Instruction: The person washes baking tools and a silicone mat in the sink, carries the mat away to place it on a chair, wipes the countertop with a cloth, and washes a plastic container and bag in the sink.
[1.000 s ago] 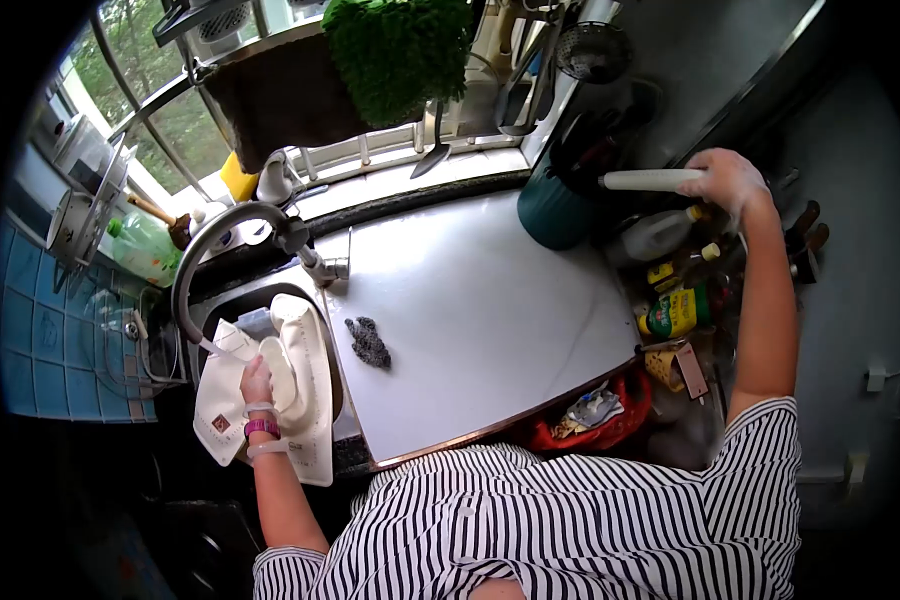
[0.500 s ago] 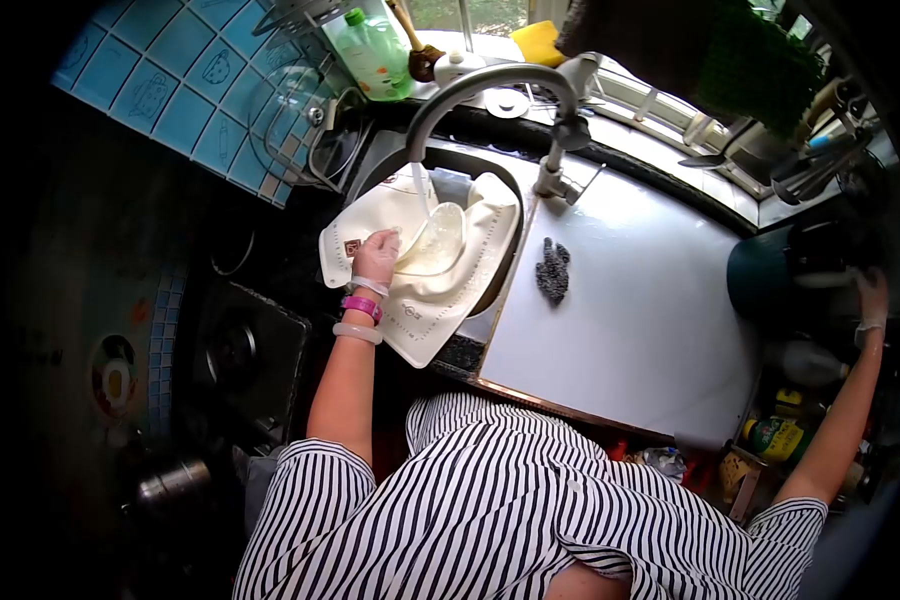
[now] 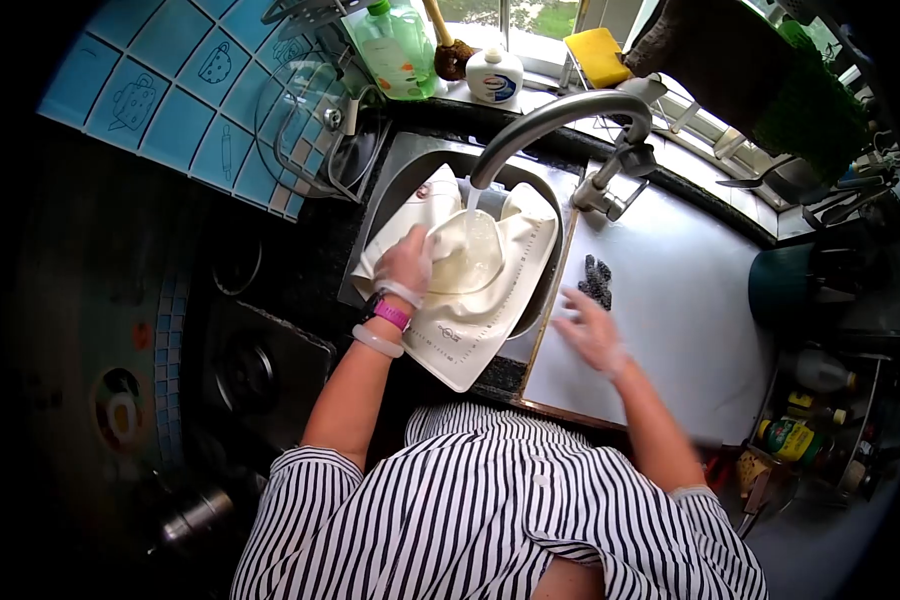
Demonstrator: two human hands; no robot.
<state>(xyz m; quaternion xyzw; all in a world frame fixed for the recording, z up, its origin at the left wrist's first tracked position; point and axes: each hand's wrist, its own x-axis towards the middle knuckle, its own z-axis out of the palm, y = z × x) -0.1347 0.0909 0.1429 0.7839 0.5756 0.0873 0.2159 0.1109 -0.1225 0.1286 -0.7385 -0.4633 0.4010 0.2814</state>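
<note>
In the sink [image 3: 395,180] a cream kneading mat [image 3: 470,345] with printed marks along its edge lies bunched up. Its near corner hangs over the sink's front edge. Water runs from the curved faucet [image 3: 560,105] into a hollow of the mat, where it pools. My left hand [image 3: 405,265], in a clear glove, grips a fold of the mat beside the pool; its fingertips are slightly blurred. My right hand [image 3: 592,330], also gloved, is open with fingers apart over the white board, holding nothing. Near its fingers lies a dark grey scrubbing pad [image 3: 595,282].
The white board [image 3: 670,330] lies right of the sink. A green pot-like container [image 3: 780,285] stands at its far right end. Along the window sit a green bottle [image 3: 398,55], a white bottle [image 3: 494,75] and a yellow sponge [image 3: 597,57]. Glass lids [image 3: 300,120] lean at left.
My right hand has come back from the green container at far right to beside the sink. My left hand stays at the mat. The view has shifted slightly.
</note>
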